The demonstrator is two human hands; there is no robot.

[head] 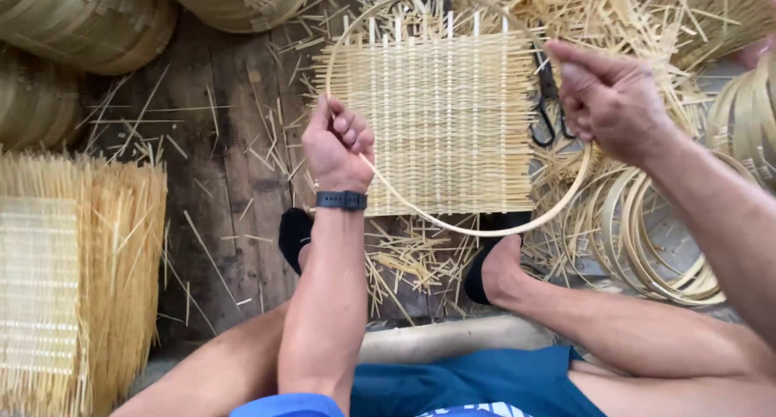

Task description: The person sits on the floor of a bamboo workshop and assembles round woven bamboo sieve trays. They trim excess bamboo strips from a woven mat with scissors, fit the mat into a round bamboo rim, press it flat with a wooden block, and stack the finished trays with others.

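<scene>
A thin round bamboo hoop (485,227) hangs in front of me over a square woven bamboo mat (440,118) that lies on the floor. My left hand (339,146) is closed on the hoop's left side; a dark band sits on that wrist. My right hand (606,98) pinches the hoop's right side between thumb and fingers. The mat shows through the ring, with loose strip ends sticking out along its top edge.
Black scissors (548,122) lie right of the mat. A pile of bamboo hoops (647,247) sits at the right, woven mats (56,288) stack at the left, round baskets (89,21) at the top left. Loose bamboo slivers (412,263) litter the wooden floor. My feet rest below the mat.
</scene>
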